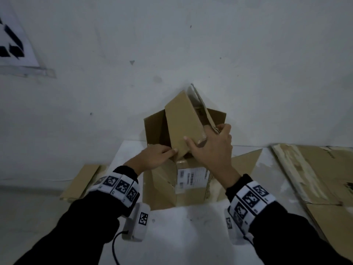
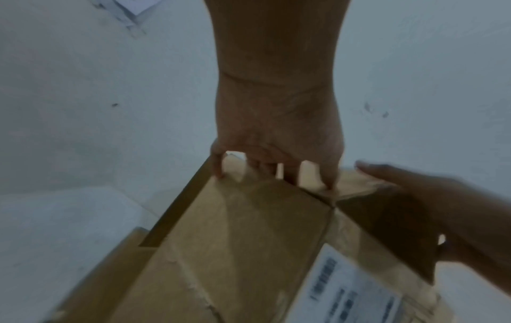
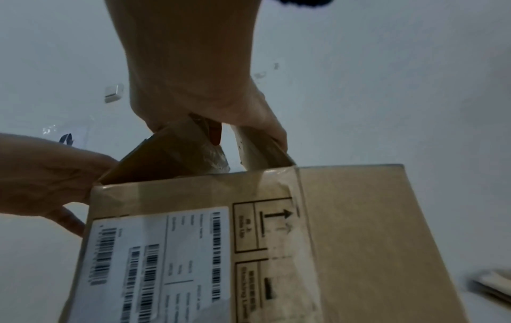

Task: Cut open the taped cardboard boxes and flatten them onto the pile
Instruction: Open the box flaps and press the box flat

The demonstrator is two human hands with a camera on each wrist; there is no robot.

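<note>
Standing on a white table [image 1: 191,236] against the wall, the cardboard box [image 1: 162,184] sat in the middle of our view with its top flaps undone. We gripped one raised flap [image 1: 183,127] with our right hand [image 1: 212,148], the thumb laid across its near face and the fingers curled over its right edge, next to a crumpled bit of clear tape [image 3: 215,159]. Our left hand [image 1: 154,155] held the box's near-left top corner, fingers curled over the rim and thumb touching the base of the flap. A white shipping label [image 3: 155,262] with barcodes covered the side facing us, beside a printed arrow mark [image 3: 276,215]. What the box held we could not tell: its inside was dark, and the flap and both hands covered most of the opening. To the right, flattened cardboard [image 1: 315,175] lay on the table, cut off by the frame edge; a smaller flat piece [image 1: 82,180] lay to the left, partly hidden behind our left sleeve. A printed sheet [image 1: 13,41] was taped to the wall at far left, cropped and unreadable. The left wrist view was blurred, and the label text was too soft to read in any view.
</note>
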